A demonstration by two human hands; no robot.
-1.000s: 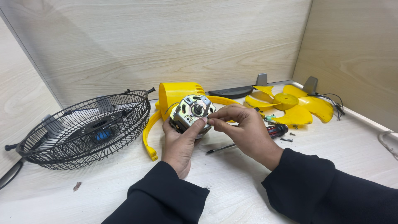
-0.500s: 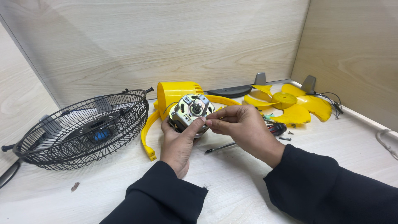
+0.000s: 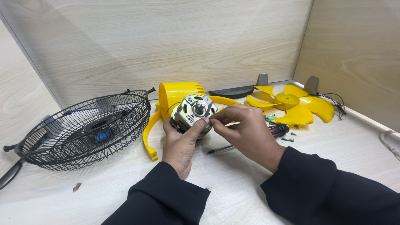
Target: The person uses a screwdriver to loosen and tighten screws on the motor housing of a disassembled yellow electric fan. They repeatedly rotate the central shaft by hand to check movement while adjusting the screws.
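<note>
At table centre: left hand (image 3: 181,143) wraps fan motor (image 3: 192,114), shaft pointing up toward camera; right hand (image 3: 246,133) fingertips pinched at shaft's right side.

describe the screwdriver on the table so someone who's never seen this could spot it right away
Start at the yellow fan blade at the right rear of the table. Just in front of it, behind the right hand, lies the screwdriver. It is the only long thin tool there: dark red-and-black handle, with its metal shaft poking out below the hand.
</note>
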